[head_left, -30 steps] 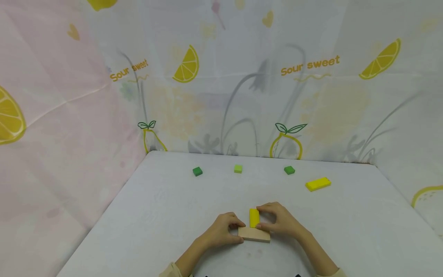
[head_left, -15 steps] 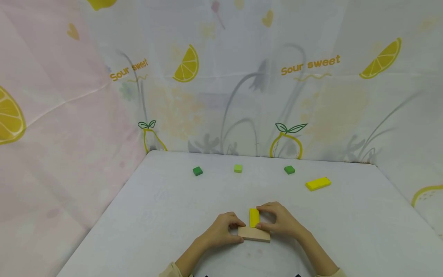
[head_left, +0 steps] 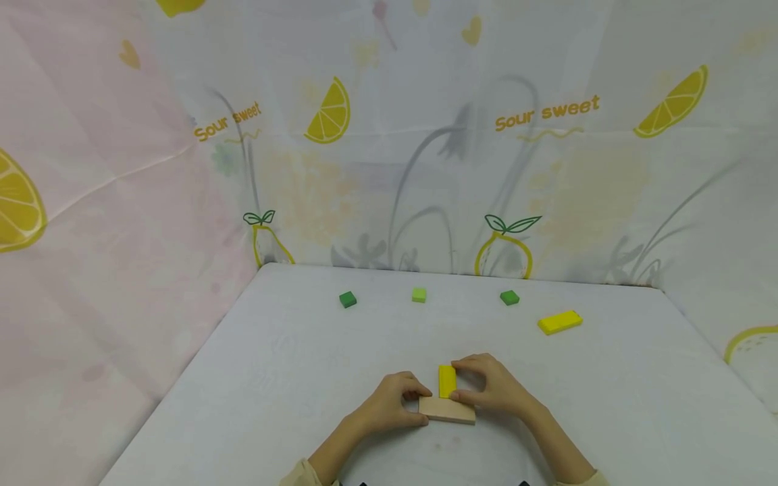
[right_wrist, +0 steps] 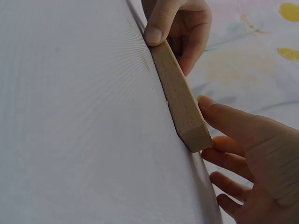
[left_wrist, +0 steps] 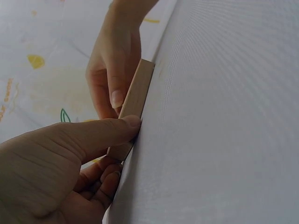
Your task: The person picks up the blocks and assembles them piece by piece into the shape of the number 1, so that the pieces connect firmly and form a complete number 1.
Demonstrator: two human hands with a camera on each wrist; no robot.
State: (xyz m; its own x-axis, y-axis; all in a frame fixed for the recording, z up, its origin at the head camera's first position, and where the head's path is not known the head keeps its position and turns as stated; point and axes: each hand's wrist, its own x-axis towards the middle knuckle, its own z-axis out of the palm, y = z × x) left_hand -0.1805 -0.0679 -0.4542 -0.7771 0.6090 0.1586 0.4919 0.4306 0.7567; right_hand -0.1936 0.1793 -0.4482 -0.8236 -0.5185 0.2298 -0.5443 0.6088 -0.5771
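Observation:
A plain wooden block (head_left: 448,410) lies on the white table in front of the person, its long side running left to right. My left hand (head_left: 389,406) pinches its left end, thumb on the near side and fingers on the far side. Standing against the far side of the wood is a yellow block (head_left: 447,382), pointing away from the person. The right hand (head_left: 495,390) holds this yellow block by its ends, thumb at the near corner and fingertips at the far one. In the right wrist view the wooden block (right_wrist: 177,91) hides the yellow one.
Farther back on the white table (head_left: 273,378) lie a dark green block (head_left: 348,300), a light green block (head_left: 419,295) and another green block (head_left: 509,298). A second yellow block (head_left: 560,322) lies at the right. A lemon-print cloth (head_left: 389,189) hangs behind.

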